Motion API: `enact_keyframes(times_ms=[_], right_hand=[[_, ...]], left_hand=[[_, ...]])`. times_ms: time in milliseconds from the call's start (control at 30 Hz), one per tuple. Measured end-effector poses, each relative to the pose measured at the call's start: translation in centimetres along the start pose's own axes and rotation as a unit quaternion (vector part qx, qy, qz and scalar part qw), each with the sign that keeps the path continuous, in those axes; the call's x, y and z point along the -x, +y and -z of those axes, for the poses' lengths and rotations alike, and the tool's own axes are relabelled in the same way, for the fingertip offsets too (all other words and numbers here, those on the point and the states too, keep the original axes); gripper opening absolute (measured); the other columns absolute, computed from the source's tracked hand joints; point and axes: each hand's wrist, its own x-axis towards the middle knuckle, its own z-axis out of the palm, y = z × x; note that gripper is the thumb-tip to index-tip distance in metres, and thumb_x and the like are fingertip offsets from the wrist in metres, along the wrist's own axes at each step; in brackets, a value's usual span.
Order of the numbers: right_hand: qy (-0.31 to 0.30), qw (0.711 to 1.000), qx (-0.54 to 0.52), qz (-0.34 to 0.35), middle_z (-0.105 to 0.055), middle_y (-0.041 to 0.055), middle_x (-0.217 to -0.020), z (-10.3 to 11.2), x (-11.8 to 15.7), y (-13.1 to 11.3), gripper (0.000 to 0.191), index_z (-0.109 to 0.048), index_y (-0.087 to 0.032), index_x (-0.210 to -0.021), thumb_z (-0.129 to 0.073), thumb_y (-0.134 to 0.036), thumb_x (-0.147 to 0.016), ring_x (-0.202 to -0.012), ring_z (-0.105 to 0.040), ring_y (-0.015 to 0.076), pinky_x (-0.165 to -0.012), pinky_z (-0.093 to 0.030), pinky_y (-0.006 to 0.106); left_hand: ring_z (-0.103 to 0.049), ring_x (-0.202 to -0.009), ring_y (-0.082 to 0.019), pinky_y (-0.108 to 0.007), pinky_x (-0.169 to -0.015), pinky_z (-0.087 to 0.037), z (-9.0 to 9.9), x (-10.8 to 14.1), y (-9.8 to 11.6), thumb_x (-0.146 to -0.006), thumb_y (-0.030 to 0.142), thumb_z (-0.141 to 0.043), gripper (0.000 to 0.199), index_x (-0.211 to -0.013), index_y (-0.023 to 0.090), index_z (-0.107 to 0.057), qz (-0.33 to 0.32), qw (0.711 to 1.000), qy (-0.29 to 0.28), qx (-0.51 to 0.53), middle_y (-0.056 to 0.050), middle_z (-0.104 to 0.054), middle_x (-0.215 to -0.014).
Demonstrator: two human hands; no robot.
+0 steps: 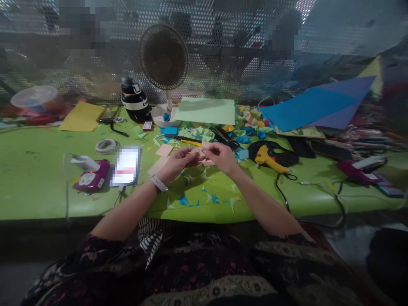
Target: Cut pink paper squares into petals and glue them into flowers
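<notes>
Peach paper is resting between my two hands, over the middle of the table; the fingers of my left hand and right hand are pinching it from either side, presumably steadying something so thin. Flat, straight-edged squares are lying just beside my left hand, likely for easy reach. Beyond, crinkled, curled scraps are lying in a loose heap. The yellow glue gun is leaning on a black disc, perhaps sparing the smooth green cover.

Peach paper between both hands
</notes>
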Motion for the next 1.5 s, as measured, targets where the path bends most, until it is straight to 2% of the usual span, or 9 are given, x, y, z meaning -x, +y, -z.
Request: enact_keyframes(times_ms=[167, 367, 467, 567, 867, 1300, 1500], right_hand=[[0.029, 0.998, -0.057, -0.014, -0.060, -0.0012, -0.074, -0.1, -0.1, 0.3, 0.042, -0.053, -0.022, -0.085, -0.074, -0.056, -0.072, -0.064, -0.057, 0.0135, -0.061, -0.047, 0.029], [0.017, 0.996, -0.082, -0.015, -0.057, -0.0039, -0.070, -0.1, -0.1, 0.4, 0.044, -0.055, -0.020, -0.101, -0.073, -0.050, -0.075, -0.063, -0.055, 0.0129, -0.063, -0.046, 0.028], [0.017, 0.996, -0.081, -0.016, -0.056, -0.0043, -0.069, -0.1, -0.1, 0.2, 0.043, -0.057, -0.020, -0.102, -0.073, -0.048, -0.074, -0.063, -0.055, 0.0126, -0.061, -0.046, 0.028], [0.023, 0.996, -0.083, -0.017, -0.057, -0.0044, -0.069, 0.0, -0.1, 0.2, 0.041, -0.057, -0.021, -0.101, -0.074, -0.047, -0.074, -0.063, -0.056, 0.0126, -0.062, -0.048, 0.028], [-0.032, 0.990, -0.132, -0.044, -0.066, -0.0023, -0.069, 0.0, -0.1, 0.4, 0.049, -0.057, -0.020, -0.103, -0.075, -0.053, -0.072, -0.055, -0.060, 0.0129, -0.058, -0.054, 0.030], [-0.013, 0.989, -0.148, -0.023, -0.060, -0.0031, -0.068, -0.6, -0.1, 0.6, 0.045, -0.061, -0.020, -0.099, -0.075, -0.053, -0.072, -0.057, -0.057, 0.0116, -0.060, -0.057, 0.029], [-0.013, 0.989, -0.143, -0.025, -0.063, -0.0010, -0.074, -0.6, -0.1, 0.4, 0.046, -0.061, -0.021, -0.095, -0.075, -0.058, -0.071, -0.060, -0.058, 0.0114, -0.059, -0.057, 0.028]], left_hand=[[-0.074, -0.085, -0.015, -0.029, -0.088, -0.056, 0.0, 0.0, 0.0, -0.075, 0.033, -0.082, 0.033, -0.101, 0.015, -0.071, 0.006, 1.000, 0.008, 0.002, -0.005, -0.076, -0.094], [-0.074, -0.087, -0.017, -0.028, -0.082, -0.057, 0.3, 0.1, 0.2, -0.073, 0.042, -0.083, 0.038, -0.098, 0.016, -0.070, 0.001, 1.000, 0.009, -0.029, -0.006, -0.076, -0.093], [-0.074, -0.082, -0.018, -0.026, -0.071, -0.056, 0.7, 0.1, 0.4, -0.076, 0.048, -0.079, 0.038, -0.093, 0.014, -0.071, 0.010, 0.994, 0.016, -0.105, -0.009, -0.076, -0.091], [-0.073, -0.077, -0.017, -0.027, -0.068, -0.056, 1.0, 0.0, 0.7, -0.076, 0.050, -0.078, 0.040, -0.090, 0.013, -0.070, 0.012, 0.990, 0.010, -0.138, -0.010, -0.076, -0.089], [-0.072, -0.075, -0.017, -0.031, -0.075, -0.058, 0.7, 0.1, 0.9, -0.073, 0.050, -0.080, 0.040, -0.087, 0.013, -0.071, 0.008, 0.991, 0.016, -0.135, -0.008, -0.075, -0.082], [-0.075, -0.079, -0.020, -0.034, -0.078, -0.060, 0.7, 0.1, 0.7, -0.076, 0.054, -0.077, 0.042, -0.089, 0.014, -0.071, 0.007, 0.991, 0.016, -0.134, -0.010, -0.077, -0.084], [-0.075, -0.081, -0.021, -0.036, -0.079, -0.061, 0.6, 0.1, 0.7, -0.074, 0.055, -0.078, 0.047, -0.095, 0.014, -0.072, 0.003, 0.991, 0.027, -0.130, -0.011, -0.077, -0.087]])
